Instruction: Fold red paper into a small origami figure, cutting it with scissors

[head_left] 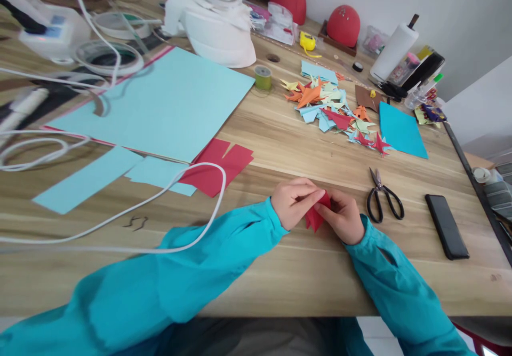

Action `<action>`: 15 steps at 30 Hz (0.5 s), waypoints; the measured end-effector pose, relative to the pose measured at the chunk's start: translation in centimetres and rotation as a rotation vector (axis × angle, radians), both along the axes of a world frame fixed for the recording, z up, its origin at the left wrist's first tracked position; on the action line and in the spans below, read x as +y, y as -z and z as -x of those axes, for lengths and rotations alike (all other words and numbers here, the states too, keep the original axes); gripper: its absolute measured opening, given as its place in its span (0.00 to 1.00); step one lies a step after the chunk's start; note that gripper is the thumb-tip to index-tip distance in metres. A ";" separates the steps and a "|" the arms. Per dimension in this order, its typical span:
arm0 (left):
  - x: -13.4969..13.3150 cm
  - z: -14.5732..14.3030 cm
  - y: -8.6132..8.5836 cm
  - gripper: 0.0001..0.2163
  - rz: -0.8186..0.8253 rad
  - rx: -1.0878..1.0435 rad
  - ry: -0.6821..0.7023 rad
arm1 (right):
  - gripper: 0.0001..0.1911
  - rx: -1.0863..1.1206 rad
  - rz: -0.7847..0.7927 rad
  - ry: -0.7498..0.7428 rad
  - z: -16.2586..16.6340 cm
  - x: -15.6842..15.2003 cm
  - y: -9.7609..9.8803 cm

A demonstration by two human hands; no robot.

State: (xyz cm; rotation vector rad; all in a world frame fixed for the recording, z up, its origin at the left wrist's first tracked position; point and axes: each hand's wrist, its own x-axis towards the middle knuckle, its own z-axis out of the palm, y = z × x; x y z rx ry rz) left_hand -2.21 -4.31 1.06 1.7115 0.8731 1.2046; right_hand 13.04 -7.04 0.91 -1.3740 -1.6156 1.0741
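Between my hands is a small piece of folded red paper [314, 219], just above the tabletop near its front edge. My left hand [295, 201] pinches it from the left with thumb and fingers together. From the right, my right hand [343, 216] grips it, thumb laid on the paper. My fingers cover much of the folds, so its full shape is hidden. Black-handled scissors [378, 193] lie to the right of my right hand, blades pointing away. Red paper sheets [224, 166] with a slit rest left of my hands, partly over light-blue paper strips [86, 180].
Several folded paper figures [320, 102] form a pile at the back right beside a blue sheet [402, 131]. A black phone [446, 227] lies far right. A large light-blue sheet [160, 105] covers the left, with a white cable [120, 220] looping over my left sleeve. Green thread [263, 78] stands behind.
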 end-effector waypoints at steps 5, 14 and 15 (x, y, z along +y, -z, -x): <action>0.2 0.1 -0.5 0.14 0.189 -0.092 -0.020 | 0.08 0.095 0.021 0.033 0.0 0.0 -0.2; 0.6 0.0 -0.1 0.12 0.387 -0.201 0.017 | 0.10 0.321 0.046 0.199 0.0 0.3 -0.2; 0.6 0.0 -0.1 0.12 0.377 -0.191 0.032 | 0.10 0.339 0.045 0.210 -0.1 0.3 -0.1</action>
